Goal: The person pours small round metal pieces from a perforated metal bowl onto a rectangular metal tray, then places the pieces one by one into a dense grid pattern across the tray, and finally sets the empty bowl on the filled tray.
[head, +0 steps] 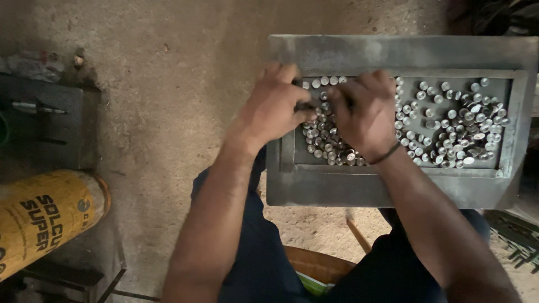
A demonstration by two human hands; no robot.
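Grey metal tray (pixel 393 188) lies on the concrete floor (pixel 179 84), its recess strewn with small silver caps (pixel 460 126). We note both hands resting palm-down in the recess's near-left portion. Left hand (pixel 272 106) has its fingers curled onto the caps; right hand (pixel 365 112) likewise, a dark band (pixel 386 154) at its wrist. We cannot tell whether either pinches a cap. Well apart at left lie a yellow cylinder (pixel 48 216) and a dark plate (pixel 45 126).
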